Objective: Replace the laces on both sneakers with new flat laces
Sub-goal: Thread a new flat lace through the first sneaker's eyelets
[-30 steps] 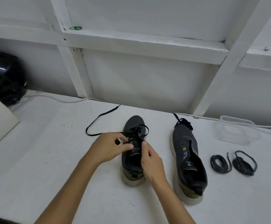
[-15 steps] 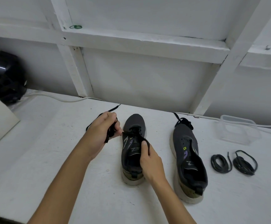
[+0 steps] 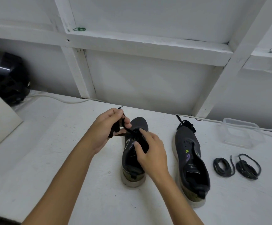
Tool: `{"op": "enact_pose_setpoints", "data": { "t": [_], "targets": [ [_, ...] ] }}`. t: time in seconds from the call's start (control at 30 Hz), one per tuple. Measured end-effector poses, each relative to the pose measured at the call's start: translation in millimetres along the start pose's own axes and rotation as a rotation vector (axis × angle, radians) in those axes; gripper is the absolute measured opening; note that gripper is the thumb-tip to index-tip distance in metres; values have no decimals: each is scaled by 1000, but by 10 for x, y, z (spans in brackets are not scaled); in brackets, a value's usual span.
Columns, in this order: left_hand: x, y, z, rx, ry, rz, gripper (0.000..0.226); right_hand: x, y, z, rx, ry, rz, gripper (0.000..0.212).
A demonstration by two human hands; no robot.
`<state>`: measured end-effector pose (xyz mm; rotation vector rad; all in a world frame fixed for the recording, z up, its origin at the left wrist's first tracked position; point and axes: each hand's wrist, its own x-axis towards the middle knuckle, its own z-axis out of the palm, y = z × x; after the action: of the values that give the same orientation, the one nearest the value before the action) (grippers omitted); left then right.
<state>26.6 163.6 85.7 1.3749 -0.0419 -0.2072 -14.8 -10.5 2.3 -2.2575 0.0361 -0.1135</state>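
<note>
A black flat lace (image 3: pixel 125 127) runs taut from the front eyelets of the left-hand sneaker (image 3: pixel 132 153) up into the left hand (image 3: pixel 106 127), whose fingers (image 3: pixel 115 113) are curled round a gathered bunch of it just beside the shoe's toe — the lace's tip pokes out above the knuckles. The right hand (image 3: pixel 151 153) rests over the tongue of the same sneaker, its forefinger reaching to the eyelets and its thumb pressed down on the tongue; whether those fingers pinch the lace or merely touch the shoe cannot be told. The sneaker, dark grey with a pale sole, stands upright on the white table (image 3: pixel 67 159), toe pointing away from the person. Well apart to its right stands the second sneaker (image 3: pixel 190 159), toe likewise toward the wall, with a loose black lace (image 3: pixel 186 125) bunched at its toe. Farther right lie two coiled black laces (image 3: pixel 235 165) side by side on the table, and behind them — near the wall — sits a clear plastic container (image 3: pixel 240 134). A white cable (image 3: pixel 63 99) trails along the back edge of the table, a dark shiny object (image 3: pixel 3 78) sits in the far left corner, and a green rubber band (image 3: pixel 79 29) lies on a beam of the white-painted wall frame.
</note>
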Motion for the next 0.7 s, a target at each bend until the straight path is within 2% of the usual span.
{"op": "enact_pose_setpoints", "data": {
  "t": [0.1,0.13,0.17,0.23,0.27,0.33,0.4,0.47,0.6,0.7],
  "targets": [
    [85,55,7,32,-52,6,25,292,-144,-86,-25,-48,-230,25],
    [123,56,-4,103,-33,6,24,389,-180,-118,-15,-80,-252,16],
    [161,52,-22,224,33,10,22,479,-208,-159,15,-107,-220,16],
    [248,-9,-95,571,261,11,14,632,-230,-261,197,-142,-7,24],
    [274,-59,-126,754,357,-15,17,688,-217,-307,334,-155,112,25],
    [279,-232,-141,1074,421,-64,34,749,-152,-384,580,-174,296,24],
    [248,-431,-92,1273,450,-26,31,786,-87,-445,691,-155,387,22],
    [218,-594,-40,1248,453,-28,18,787,-44,-470,697,-125,411,20],
    [276,-791,74,943,332,-344,57,770,-21,-441,703,-102,410,17],
    [342,-807,147,714,364,-420,54,771,-33,-416,701,-107,394,14]
  ]
}}
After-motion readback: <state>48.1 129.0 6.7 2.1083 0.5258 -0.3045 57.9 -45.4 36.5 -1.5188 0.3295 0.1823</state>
